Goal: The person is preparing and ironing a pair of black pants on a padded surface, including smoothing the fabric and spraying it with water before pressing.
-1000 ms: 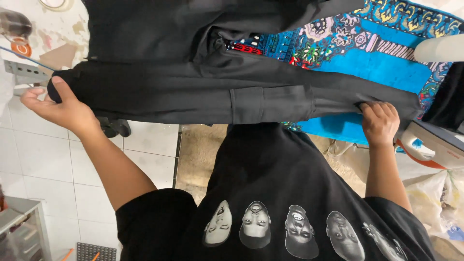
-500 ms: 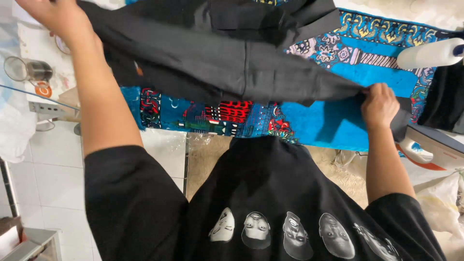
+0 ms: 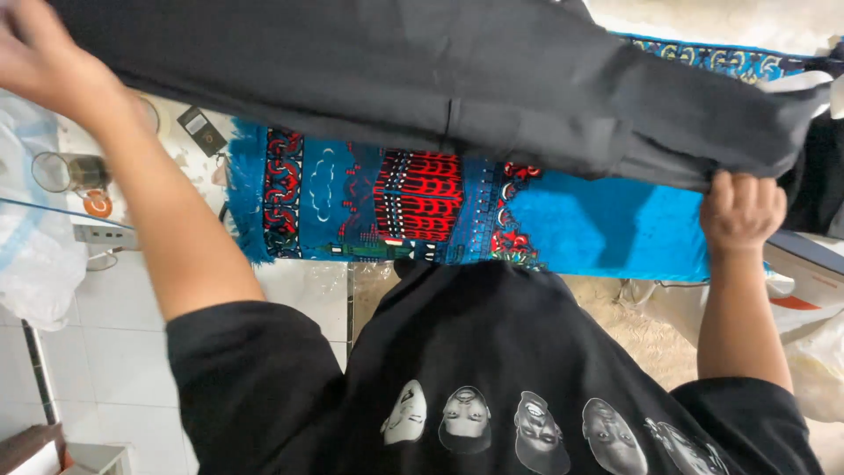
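At the far left the left hand (image 3: pixel 48 66) is raised near the top edge of the view, blurred, its fingers seemingly closed on the left end of the black garment (image 3: pixel 457 84), though the grip itself cannot be made out clearly. Below and left of the garment a glass cup (image 3: pixel 70 171) stands on a pale surface (image 3: pixel 176 149), beside a crumpled clear plastic bag (image 3: pixel 31 255). The garment stretches taut across the upper view, held up in the air above the blue patterned cloth (image 3: pixel 563 220), which lies spread flat beneath it with red and dark motifs. At the garment's right end the right hand (image 3: pixel 743 211) is curled shut on a fold of the fabric, knuckles toward the camera. Judging from this, the garment is lifted and pulled straight but not yet laid down or folded; setting it onto the cloth remains undone.
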